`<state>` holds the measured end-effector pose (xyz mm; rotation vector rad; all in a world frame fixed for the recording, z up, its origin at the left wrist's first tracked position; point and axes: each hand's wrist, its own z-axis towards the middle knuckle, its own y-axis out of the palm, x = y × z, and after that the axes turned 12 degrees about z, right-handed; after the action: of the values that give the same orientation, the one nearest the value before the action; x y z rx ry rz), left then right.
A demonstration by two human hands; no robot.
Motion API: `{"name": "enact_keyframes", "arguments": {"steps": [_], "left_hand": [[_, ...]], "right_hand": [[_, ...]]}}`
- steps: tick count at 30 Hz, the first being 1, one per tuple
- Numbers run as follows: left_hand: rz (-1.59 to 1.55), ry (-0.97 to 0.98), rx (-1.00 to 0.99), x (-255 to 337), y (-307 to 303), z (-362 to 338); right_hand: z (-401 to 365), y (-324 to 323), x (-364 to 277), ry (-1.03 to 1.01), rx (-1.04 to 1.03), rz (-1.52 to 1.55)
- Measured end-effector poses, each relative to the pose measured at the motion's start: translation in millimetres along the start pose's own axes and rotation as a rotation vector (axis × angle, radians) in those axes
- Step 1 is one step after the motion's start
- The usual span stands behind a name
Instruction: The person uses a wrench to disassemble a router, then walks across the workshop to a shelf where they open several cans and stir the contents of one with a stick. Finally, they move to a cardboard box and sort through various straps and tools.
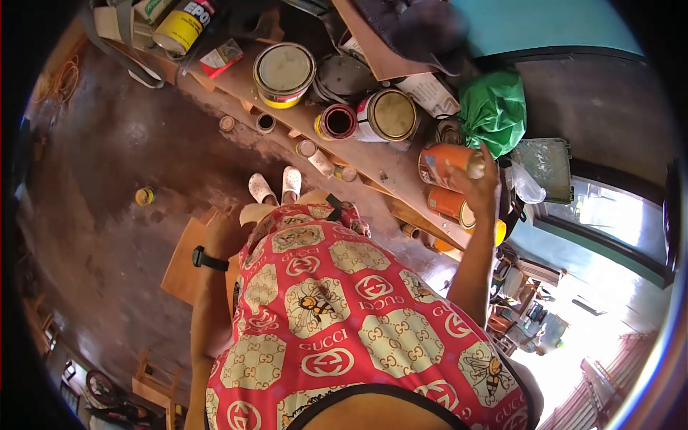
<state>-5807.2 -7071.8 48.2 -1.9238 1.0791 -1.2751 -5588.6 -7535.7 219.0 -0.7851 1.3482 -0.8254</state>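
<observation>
My right hand is at the bench, its fingers around the lid end of an orange can. Another orange can is just below it in the view, close to my wrist. My left hand hangs by my hip, with a dark watch on the wrist; its fingers are not clear. A flat wooden board shows behind my left forearm, and whether the hand touches it cannot be made out.
Along the workbench stand a lidded paint can, an open dark-stained can, a gold-lidded can and a green plastic bag. A yellow epoxy can is at the far left. On the floor sits a small yellow tin.
</observation>
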Motion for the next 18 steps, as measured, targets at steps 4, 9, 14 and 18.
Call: {"name": "enact_keyframes", "arguments": {"steps": [4, 9, 14, 18], "left_hand": [[0.021, -0.029, -0.104, 3, -5, 9], [0.044, 0.037, -0.094, 26, -36, 32], [0.073, 0.139, 0.016, 25, -33, 49], [0.104, 0.208, 0.006, 11, -26, 52]], "right_hand": [[-10, -26, -22, 0.046, -0.02, 0.112], [-26, -11, 7, 0.619, -0.057, 1.583], [-45, 4, 15, 0.74, -0.179, 1.974], [-49, 7, 8, 0.446, 0.106, 1.495]]}}
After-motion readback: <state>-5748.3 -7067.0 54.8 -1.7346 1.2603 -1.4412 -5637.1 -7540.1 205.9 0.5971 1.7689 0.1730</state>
